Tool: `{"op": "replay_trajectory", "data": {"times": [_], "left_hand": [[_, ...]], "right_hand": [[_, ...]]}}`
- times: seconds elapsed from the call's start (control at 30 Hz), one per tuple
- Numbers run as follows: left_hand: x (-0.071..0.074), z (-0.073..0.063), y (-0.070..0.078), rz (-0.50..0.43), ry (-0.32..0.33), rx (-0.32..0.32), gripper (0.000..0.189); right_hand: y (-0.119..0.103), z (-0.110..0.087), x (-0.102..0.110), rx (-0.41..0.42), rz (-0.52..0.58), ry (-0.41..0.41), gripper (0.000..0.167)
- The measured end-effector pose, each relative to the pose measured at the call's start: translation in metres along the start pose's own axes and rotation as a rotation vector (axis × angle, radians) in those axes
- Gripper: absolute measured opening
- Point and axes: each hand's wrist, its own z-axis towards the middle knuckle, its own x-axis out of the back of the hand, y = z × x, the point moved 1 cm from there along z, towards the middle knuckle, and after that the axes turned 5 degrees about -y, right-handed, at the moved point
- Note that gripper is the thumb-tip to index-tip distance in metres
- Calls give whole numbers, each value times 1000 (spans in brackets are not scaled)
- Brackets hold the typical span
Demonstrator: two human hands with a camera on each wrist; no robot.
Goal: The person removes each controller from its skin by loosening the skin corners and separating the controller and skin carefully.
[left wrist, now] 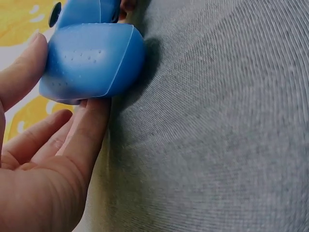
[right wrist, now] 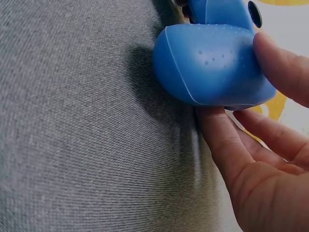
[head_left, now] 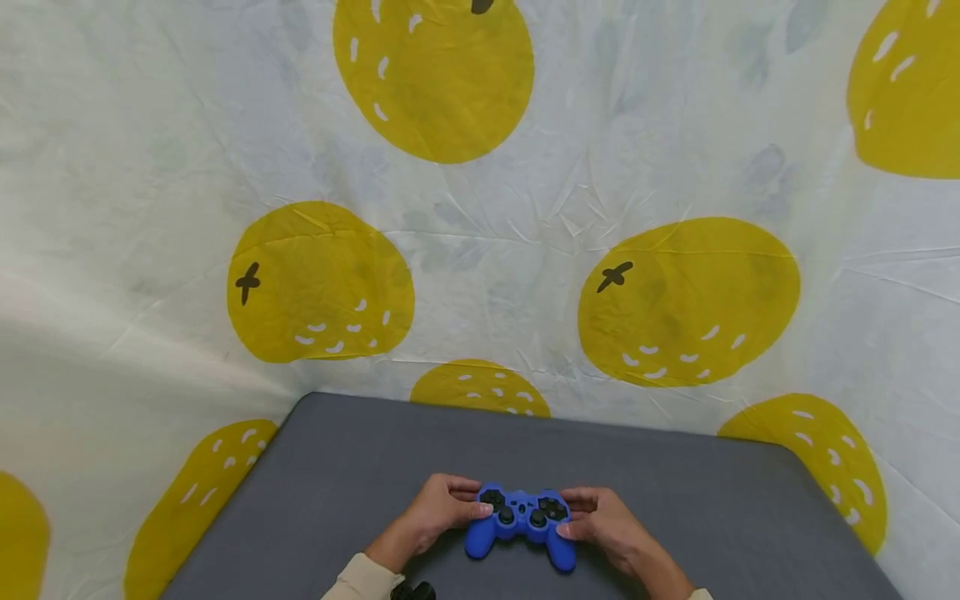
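A blue game controller (head_left: 522,525) with black thumbsticks and black button pads lies low over the grey cloth surface, its two handles pointing toward me in the head view. My left hand (head_left: 437,511) pinches its left side, thumb on top near the directional pad and fingers at the edge. On the opposite side my right hand (head_left: 611,531) pinches it the same way, thumb beside the right-hand buttons. Both wrist views show a rounded, dotted blue handle (left wrist: 91,60) close over the cloth, with fingertips at its outer side. The controller's underside is hidden.
A grey cloth-covered table (head_left: 360,450) spreads beneath the hands. Behind it and to both sides hangs a pale curtain (head_left: 495,292) printed with large yellow fruit. A small black object (head_left: 412,592) shows at the left sleeve.
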Motion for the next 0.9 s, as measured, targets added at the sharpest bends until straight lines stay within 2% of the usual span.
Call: {"op": "replay_trajectory", "data": {"times": [0.23,0.57,0.9], "left_hand": [[-1,-2,5,6,31,-7,57],[-2,-4,16,73,88,-53,51],[-2,-8,30,111,117,-43,45]], "right_hand": [[-2,-1,1,17,15,-43,67],[-6,-1,6,28,-12,-34,67],[-22,-3,7,26,-59,3,66]]}}
